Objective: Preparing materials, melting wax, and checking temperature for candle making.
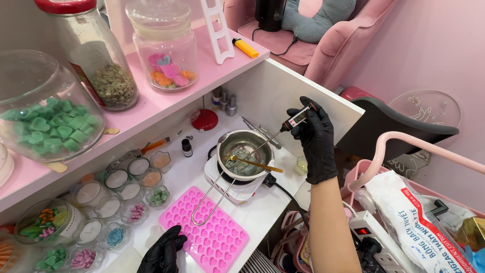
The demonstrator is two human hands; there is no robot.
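Head view: the right hand (317,139), in a black glove, pinches a slim black digital probe thermometer (295,119) by its head, fingers clenched around it. Its thin metal probe slants down toward eight o'clock from the grip, tip inside the small steel melting pot (246,151), where a wooden stirring stick (257,164) also rests. The pot sits on a white hot plate (241,189), its wire handle reaching to seven o'clock over a pink silicone heart mould (212,230). The left hand (164,250), also gloved, rests at the mould's eight o'clock corner; whether it grasps anything, I cannot tell.
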